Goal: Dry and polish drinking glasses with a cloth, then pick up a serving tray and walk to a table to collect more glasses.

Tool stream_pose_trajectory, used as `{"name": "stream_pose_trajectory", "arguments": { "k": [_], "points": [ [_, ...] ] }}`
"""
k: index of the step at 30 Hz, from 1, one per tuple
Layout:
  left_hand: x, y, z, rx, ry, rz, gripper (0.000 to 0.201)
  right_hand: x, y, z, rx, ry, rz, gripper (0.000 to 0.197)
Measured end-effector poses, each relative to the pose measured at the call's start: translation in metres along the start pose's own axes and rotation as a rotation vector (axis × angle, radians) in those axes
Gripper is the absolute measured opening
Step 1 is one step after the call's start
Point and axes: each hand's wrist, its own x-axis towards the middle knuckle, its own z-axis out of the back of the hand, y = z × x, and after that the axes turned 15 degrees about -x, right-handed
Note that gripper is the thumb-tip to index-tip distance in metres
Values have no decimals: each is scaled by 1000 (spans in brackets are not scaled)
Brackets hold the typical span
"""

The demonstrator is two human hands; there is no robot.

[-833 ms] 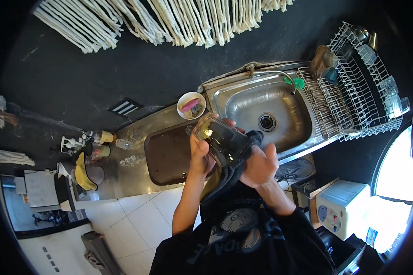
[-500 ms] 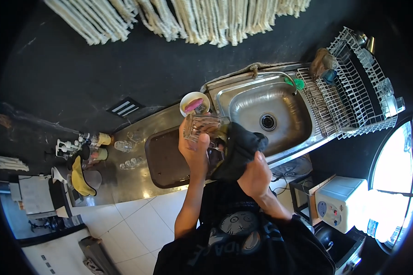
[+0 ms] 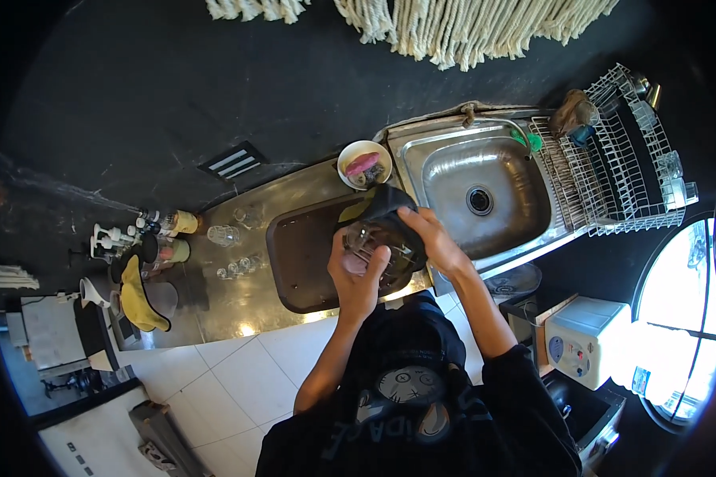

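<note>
A clear drinking glass (image 3: 361,243) is gripped by my left hand (image 3: 356,280), its fingers wrapped round the side and the thumb across the front. My right hand (image 3: 433,238) closes on a dark cloth (image 3: 390,208) and presses it against the glass. The cloth covers the glass's far side, so that part is hidden. Both hands are above the right end of a brown tray (image 3: 302,262) on the steel counter. Just beyond them stands a white bowl (image 3: 364,164) with a pink item and a dark scrubber in it.
A steel sink (image 3: 485,179) lies to the right, with a white wire dish rack (image 3: 624,175) past it. Several small glasses (image 3: 237,268) and a larger glass (image 3: 223,235) stand left of the tray. Bottles (image 3: 184,222) and a yellow cloth (image 3: 138,298) are farther left.
My right hand has brought the cloth up and over the glass. The glass has turned and dropped slightly in my left hand. The whole view has shifted a little.
</note>
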Motion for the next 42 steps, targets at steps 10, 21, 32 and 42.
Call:
{"name": "stream_pose_trajectory", "arguments": {
  "k": [10,21,32,42],
  "points": [
    [-1,2,46,154,423,-193,78,-11,-37,-70,597,-166,492,50],
    [9,-28,68,367,244,180,60,-1,-28,-93,864,-378,151,43],
    [27,-29,84,-391,-60,209,53,-17,7,-136,-110,-668,437,33],
    [29,-37,121,-192,189,2,67,-14,6,-135,32,200,219,63]
  ]
}}
